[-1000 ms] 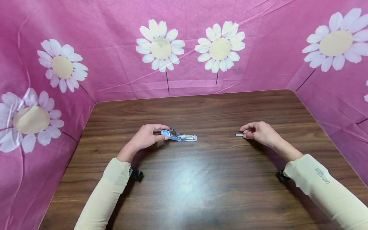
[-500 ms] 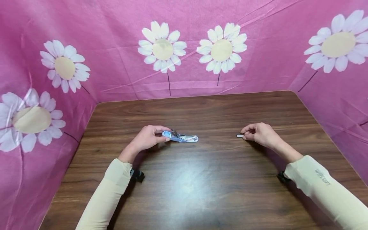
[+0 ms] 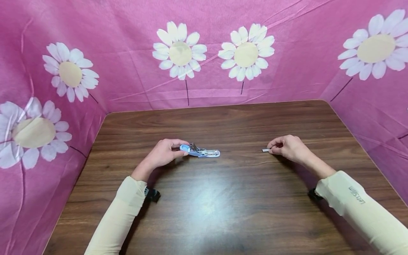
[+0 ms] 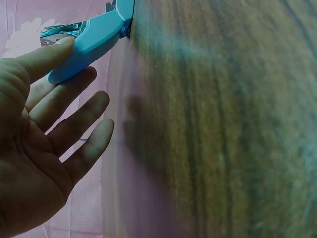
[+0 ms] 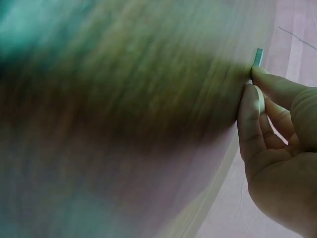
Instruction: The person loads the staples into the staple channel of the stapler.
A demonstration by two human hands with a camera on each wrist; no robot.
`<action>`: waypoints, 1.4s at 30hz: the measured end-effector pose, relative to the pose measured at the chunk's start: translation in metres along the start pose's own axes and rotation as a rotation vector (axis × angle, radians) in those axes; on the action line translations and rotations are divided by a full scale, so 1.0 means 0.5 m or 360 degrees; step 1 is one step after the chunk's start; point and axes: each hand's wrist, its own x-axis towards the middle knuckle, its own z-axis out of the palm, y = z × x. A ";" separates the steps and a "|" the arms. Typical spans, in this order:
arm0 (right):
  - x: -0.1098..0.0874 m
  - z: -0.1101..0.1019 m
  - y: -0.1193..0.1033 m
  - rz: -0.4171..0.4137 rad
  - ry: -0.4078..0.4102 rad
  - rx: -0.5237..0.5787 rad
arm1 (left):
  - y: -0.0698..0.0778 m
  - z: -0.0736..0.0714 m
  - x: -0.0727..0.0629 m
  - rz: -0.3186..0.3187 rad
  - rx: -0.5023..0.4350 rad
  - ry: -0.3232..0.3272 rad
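The left hand [image 3: 165, 152] pinches one end of the opened blue stapler [image 3: 193, 153] above the counter [image 3: 210, 184], other fingers spread. Well right of the stapler, the right hand [image 3: 290, 148] pinches a small grey strip [image 3: 265, 150]. Both parts seem readied; bringing them together would call for careful alignment.

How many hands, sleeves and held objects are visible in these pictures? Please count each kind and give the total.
Hands: 2, the left hand and the right hand
Sleeves: 2, the left sleeve and the right sleeve
Blue stapler, in the left hand: 1
Small grey strip, in the right hand: 1
Total: 6
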 end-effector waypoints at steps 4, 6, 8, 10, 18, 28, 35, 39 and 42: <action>0.003 -0.001 0.000 -0.0121 0.0033 -0.0069 | -0.001 0.001 0.002 0.0022 0.0011 0.0014; 0.004 -0.001 0.000 -0.0178 0.0051 -0.0098 | -0.002 0.001 0.003 0.0026 0.0013 0.0023; 0.005 -0.001 0.000 -0.0228 0.0066 -0.0117 | -0.002 0.001 0.003 0.0026 0.0011 0.0028; 0.006 0.000 0.002 -0.0270 0.0079 -0.0131 | -0.002 0.002 0.003 0.0016 0.0003 0.0030; 0.004 -0.003 0.008 -0.0278 0.0102 -0.0094 | -0.003 0.005 0.005 -0.0007 -0.0008 0.0001; 0.013 -0.026 -0.029 -0.0243 0.0094 0.0005 | -0.001 0.002 0.006 -0.0006 -0.0004 0.0004; 0.017 -0.024 -0.054 -0.0266 0.0084 0.0042 | -0.002 0.003 0.006 0.0007 -0.0011 0.0016; 0.021 -0.021 -0.064 -0.0271 0.0074 0.0056 | -0.002 0.004 0.005 0.0013 0.0001 0.0018; 0.025 -0.019 -0.071 -0.0282 0.0069 0.0066 | -0.003 0.003 0.005 0.0013 -0.0005 0.0020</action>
